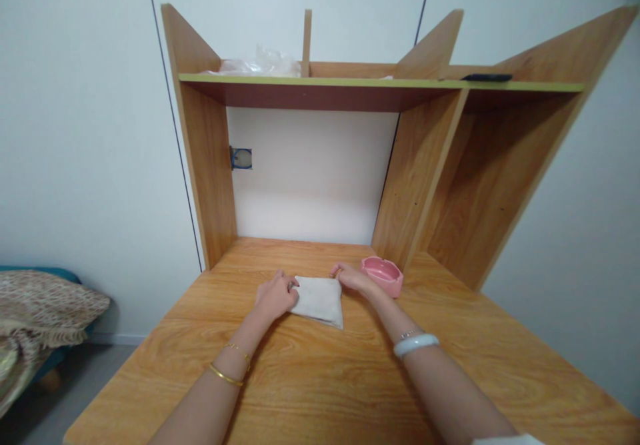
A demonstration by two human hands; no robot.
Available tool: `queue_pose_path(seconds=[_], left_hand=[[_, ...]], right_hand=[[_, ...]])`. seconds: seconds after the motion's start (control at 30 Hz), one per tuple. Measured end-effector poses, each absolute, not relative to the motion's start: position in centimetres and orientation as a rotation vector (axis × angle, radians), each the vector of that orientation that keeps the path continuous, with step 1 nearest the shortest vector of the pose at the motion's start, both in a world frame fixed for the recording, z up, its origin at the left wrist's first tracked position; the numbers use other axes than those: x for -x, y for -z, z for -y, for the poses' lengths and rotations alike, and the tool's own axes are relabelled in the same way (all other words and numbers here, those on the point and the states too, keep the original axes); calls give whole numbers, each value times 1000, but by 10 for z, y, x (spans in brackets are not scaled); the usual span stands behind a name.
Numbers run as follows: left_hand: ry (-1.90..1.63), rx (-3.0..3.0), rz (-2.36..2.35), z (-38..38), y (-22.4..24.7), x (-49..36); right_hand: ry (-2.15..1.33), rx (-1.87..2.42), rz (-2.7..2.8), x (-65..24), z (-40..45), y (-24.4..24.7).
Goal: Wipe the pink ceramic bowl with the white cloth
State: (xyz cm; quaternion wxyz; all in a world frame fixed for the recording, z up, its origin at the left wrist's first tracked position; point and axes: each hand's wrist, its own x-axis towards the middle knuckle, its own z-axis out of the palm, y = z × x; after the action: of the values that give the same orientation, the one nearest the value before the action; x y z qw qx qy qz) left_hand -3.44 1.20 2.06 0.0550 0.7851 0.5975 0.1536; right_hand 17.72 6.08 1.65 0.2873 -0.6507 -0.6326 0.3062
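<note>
A folded off-white cloth (pixel 317 300) lies flat on the wooden desk (pixel 300 378), its layers showing along the near edge. My left hand (pixel 275 296) is at the cloth's left edge, thumb and fingers closed on its upper left corner. At the upper right corner, my right hand (pixel 351 277) pinches the cloth between thumb and curled fingers. Just beyond my right wrist stands a pink ashtray (pixel 383 272) with notches in its rim, partly hidden by the forearm.
A wooden shelf unit (pixel 315 84) rises from the back of the desk. On it lie a clear plastic bag (pixel 263 63) and a flat black object (pixel 487 77). A wall socket box (pixel 243 158) is behind. A patterned fringed throw (pixel 47 305) covers teal furniture at left.
</note>
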Motion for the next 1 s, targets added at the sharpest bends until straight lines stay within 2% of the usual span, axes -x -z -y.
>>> queue_pose_path(seconds=[0.3,0.67,1.0], left_hand=[[-480,-2355,-1801,-9,-22,35],[-613,-2353,-1872,-8,-25,33],[-541,-2310,-1942,-9,-23,34]], right_hand=[[-518,1894,1778,-168,-53,0],[-355,1958,1770,-184,-36,-12],[-706,1974,1900,-183,-11,-30]])
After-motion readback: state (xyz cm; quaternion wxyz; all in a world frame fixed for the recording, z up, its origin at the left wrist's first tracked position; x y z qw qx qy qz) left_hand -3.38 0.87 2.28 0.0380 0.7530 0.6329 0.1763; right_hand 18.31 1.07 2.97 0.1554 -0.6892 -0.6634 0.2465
